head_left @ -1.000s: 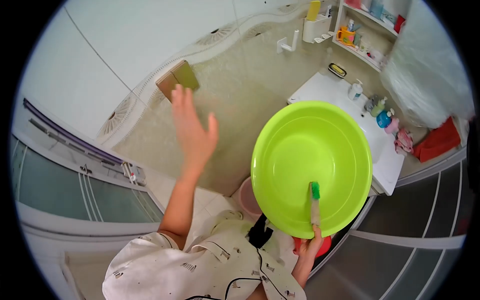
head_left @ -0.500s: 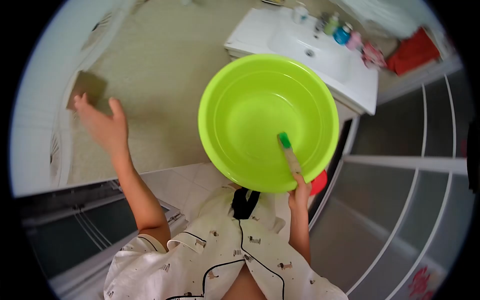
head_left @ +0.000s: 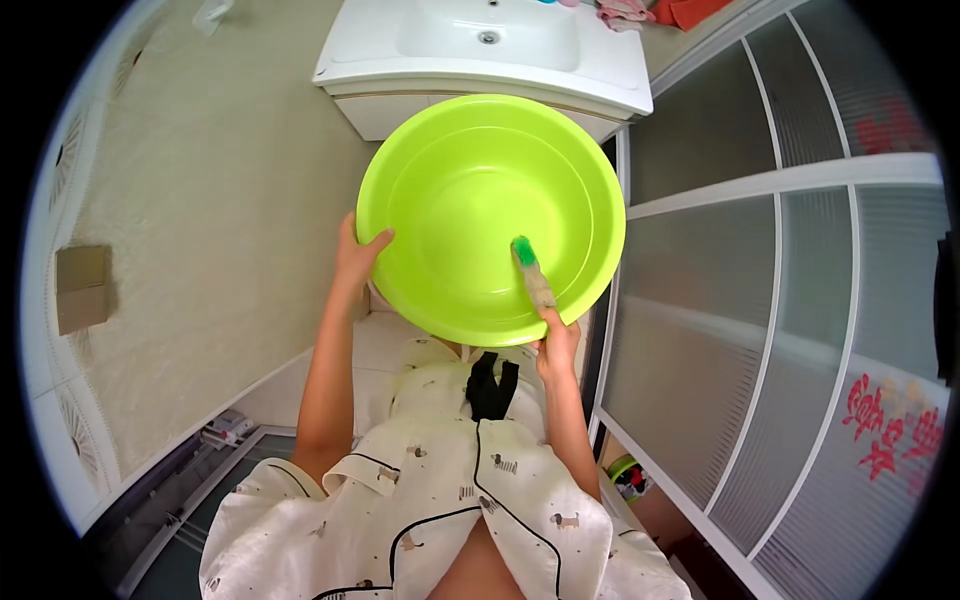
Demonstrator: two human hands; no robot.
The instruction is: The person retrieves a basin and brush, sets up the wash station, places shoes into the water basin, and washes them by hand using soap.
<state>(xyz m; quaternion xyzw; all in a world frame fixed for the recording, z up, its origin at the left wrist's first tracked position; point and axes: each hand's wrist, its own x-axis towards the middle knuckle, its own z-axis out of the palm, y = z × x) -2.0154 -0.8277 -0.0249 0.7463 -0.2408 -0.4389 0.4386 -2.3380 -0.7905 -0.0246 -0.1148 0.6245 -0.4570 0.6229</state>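
A large lime-green basin is held up in front of me, its inside turned toward my face. My left hand grips its left rim, thumb over the edge and fingers behind the wall. At the lower right, my right hand closes on the rim together with a brush that lies against the inner wall. The brush has a pale, worn handle and a green end pointing into the basin. The fingers behind the rim are partly hidden.
Beyond the basin stands a white washbasin on a cabinet, with cloths at its right. Sliding frosted-glass doors line my right side. A brown box-like fixture is on the left wall.
My left hand has come in from the far left and taken hold of the basin's rim. The view has turned, and the washbasin appears further left and higher.
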